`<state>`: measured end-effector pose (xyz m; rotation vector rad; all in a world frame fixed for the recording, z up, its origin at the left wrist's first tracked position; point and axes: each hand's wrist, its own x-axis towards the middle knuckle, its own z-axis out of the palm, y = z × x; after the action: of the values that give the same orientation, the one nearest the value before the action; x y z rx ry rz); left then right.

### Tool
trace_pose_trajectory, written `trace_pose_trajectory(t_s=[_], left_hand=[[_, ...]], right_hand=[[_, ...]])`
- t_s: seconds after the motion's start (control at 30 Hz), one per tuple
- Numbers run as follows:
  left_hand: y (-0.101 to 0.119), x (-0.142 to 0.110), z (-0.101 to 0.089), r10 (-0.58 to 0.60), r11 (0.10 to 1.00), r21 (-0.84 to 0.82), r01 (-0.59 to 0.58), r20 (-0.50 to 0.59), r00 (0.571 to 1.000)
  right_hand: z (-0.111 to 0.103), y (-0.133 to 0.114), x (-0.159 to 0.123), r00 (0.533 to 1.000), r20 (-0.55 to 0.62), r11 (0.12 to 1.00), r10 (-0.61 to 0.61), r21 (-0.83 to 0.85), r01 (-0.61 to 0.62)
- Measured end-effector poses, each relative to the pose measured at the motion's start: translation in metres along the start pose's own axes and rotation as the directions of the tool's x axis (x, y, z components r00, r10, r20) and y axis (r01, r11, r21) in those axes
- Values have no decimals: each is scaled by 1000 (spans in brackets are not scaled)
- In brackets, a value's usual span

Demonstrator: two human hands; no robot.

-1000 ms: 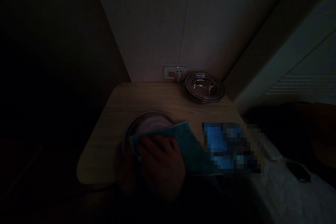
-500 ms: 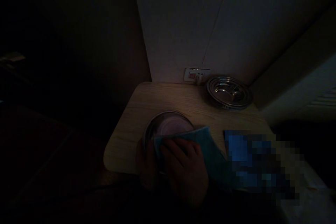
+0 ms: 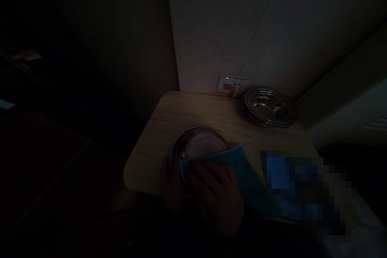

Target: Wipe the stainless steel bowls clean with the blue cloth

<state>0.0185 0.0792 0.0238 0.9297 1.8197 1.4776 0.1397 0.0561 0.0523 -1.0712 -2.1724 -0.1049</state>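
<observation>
A round metal plate (image 3: 205, 141) with a raised rim is near the front of the small wooden table (image 3: 187, 107). My left hand (image 3: 172, 187) grips its near left rim, with the thumb over the edge. A teal cloth (image 3: 246, 181) covers the plate's near right part and hangs toward the table's front edge. My right hand (image 3: 216, 195) is closed on the cloth, its fingers pressing it against the plate. The light is very dim, and the near side of the plate is hidden by my hands and the cloth.
A stack of similar metal plates (image 3: 269, 109) stands at the table's back right corner, near a wall socket (image 3: 232, 85) with a plug. A blurred-out bluish flat object (image 3: 299, 189) lies on the right. Walls border the back and right.
The view has swung left, so the table and everything on it appear farther right. Both hands stay on the plate and cloth; the right hand shifts only slightly over the plate.
</observation>
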Motion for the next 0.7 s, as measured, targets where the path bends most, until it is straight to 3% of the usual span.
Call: trace_pose_trajectory(t_s=[0.2, 0.43, 0.6, 0.7], left_hand=[[1, -1, 3, -74, 997, 37, 72, 47, 996], [0, 0, 2, -105, 994, 25, 105, 40, 994], [3, -1, 4, -93, 996, 20, 92, 38, 995], [4, -3, 5, -85, 996, -37, 86, 43, 995]], right_hand=[[-19, 22, -38, 1000, 8, 1000, -14, -8, 14], [-6, 11, -10, 999, 16, 999, -43, 4, 43], [-18, 25, -32, 998, 32, 999, -46, -4, 46], [-19, 25, -27, 999, 36, 1000, -8, -15, 9]])
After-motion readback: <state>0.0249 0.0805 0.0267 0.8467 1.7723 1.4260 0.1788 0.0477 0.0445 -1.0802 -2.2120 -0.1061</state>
